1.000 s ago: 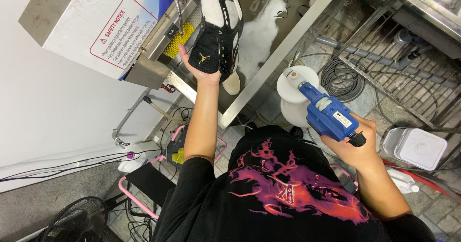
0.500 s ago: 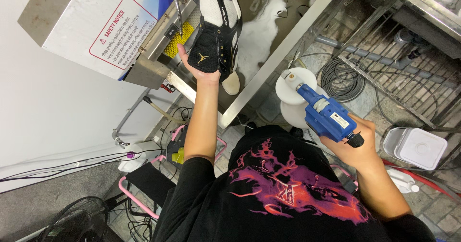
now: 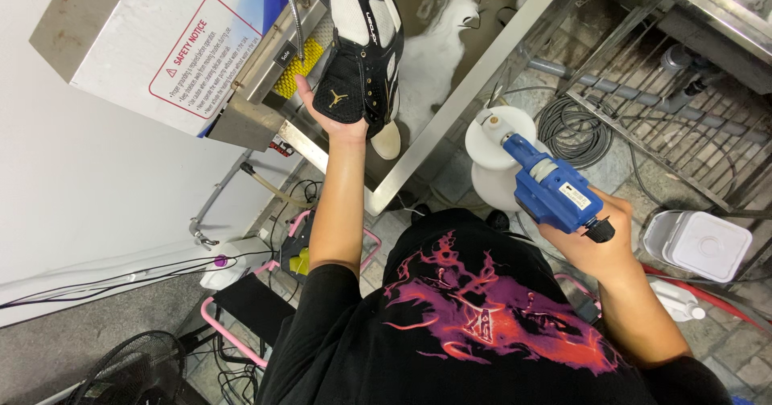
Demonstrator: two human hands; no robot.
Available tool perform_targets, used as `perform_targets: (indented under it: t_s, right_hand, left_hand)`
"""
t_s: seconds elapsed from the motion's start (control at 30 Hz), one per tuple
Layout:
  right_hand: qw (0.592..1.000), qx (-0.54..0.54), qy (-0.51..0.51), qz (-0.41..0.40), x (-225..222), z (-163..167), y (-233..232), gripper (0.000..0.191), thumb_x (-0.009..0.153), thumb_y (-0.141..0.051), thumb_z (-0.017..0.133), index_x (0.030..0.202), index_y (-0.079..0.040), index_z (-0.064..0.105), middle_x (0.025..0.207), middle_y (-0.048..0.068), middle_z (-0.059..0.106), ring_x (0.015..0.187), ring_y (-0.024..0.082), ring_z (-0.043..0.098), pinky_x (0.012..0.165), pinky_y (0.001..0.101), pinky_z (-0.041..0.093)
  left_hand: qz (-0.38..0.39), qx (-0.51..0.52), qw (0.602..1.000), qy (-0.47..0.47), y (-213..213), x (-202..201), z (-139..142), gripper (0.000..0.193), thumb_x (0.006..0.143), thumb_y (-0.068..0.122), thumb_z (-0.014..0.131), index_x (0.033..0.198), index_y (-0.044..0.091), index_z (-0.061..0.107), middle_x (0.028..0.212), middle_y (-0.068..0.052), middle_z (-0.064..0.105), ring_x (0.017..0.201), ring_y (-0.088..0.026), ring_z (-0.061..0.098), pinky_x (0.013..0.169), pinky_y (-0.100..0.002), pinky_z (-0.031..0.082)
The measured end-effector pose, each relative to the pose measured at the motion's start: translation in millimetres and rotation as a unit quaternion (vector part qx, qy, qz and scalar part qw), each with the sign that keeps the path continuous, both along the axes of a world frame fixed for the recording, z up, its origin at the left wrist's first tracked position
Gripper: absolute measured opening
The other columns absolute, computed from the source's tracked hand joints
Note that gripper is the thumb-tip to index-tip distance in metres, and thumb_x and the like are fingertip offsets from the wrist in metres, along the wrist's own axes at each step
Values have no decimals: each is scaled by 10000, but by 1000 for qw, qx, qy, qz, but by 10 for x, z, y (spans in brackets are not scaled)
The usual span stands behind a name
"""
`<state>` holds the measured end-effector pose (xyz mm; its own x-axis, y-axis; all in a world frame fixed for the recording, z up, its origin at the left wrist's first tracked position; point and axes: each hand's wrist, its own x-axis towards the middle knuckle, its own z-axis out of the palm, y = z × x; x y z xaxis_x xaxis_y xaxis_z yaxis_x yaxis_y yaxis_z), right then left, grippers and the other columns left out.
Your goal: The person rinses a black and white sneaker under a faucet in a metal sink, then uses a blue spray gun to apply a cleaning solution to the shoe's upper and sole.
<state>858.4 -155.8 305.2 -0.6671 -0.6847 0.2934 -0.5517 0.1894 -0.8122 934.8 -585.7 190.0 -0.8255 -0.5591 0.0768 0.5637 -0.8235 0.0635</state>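
While the left hand (image 3: 342,123) cups the heel of a black-and-white high-top sneaker (image 3: 363,47), fingers wrapped around the heel and holding it sole-side out, the shoe sits raised over the stainless steel wash sink (image 3: 450,123), just beside a yellow bristle brush (image 3: 299,65) mounted on the white-and-steel machine housing (image 3: 161,51). Sink basin has white foam (image 3: 430,59) in it, behind the shoe. Right hand (image 3: 599,244) is closed tight around the grip of a blue handheld power drill (image 3: 555,189), fingers curled on the handle; its nose carries a round white brush head (image 3: 503,127), held out to the right of the sink rim, well apart from the shoe. Below the drill on the tiled floor: coiled grey cable (image 3: 575,127), a white lidded plastic tub (image 3: 700,244). Lower left: pink-framed stool (image 3: 241,308), black floor fan (image 3: 133,373). Person wears a black T-shirt with red graphic (image 3: 474,308).
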Motion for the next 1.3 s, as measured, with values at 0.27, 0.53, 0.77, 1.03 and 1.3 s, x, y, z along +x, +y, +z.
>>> perform_targets:
  t_s: [0.27, 0.53, 0.77, 1.03, 1.3]
  right_hand:
    - [999, 34, -27, -6, 5, -21, 2, 403, 626, -18, 812, 1018, -32, 718, 780, 71, 663, 653, 176, 668, 638, 291, 510]
    - [1000, -5, -4, 0, -36, 15, -11, 377, 681, -28, 796, 1048, -27, 710, 900, 83, 711, 748, 169, 709, 697, 283, 529]
    - [1000, 2, 1, 12, -31, 38, -19, 376, 671, -18, 788, 1038, -26, 709, 885, 79, 707, 728, 165, 708, 677, 280, 528]
    - [1000, -2, -18, 2, -9, 2, -11, 363, 687, -6, 777, 1042, -32, 707, 913, 74, 717, 762, 165, 713, 716, 279, 537]
    - [1000, -5, -4, 8, -39, -12, -1, 387, 670, -15, 785, 1048, -24, 701, 922, 77, 715, 777, 168, 718, 723, 274, 537]
  left_hand:
    - [0, -15, 1000, 5, -20, -9, -12, 942, 953, 712, 478, 1477, -71, 464, 1471, -237, 551, 1344, -377, 566, 1191, -489, 444]
    - [-8, -12, 1000, 1, -7, -10, 22, 949, 936, 721, 470, 1467, -65, 476, 1463, -240, 558, 1338, -379, 570, 1191, -492, 436]
    - [-22, -20, 999, 27, -27, -14, -15, 945, 949, 720, 472, 1476, -65, 476, 1470, -235, 560, 1347, -372, 571, 1201, -489, 437]
    - [-13, -7, 1000, 13, -8, -31, 10, 961, 940, 724, 481, 1475, -74, 463, 1478, -242, 541, 1345, -377, 564, 1190, -484, 440]
    - [-3, -5, 1000, 3, 11, -34, 24, 954, 946, 719, 483, 1473, -76, 467, 1471, -243, 547, 1338, -376, 567, 1183, -488, 444]
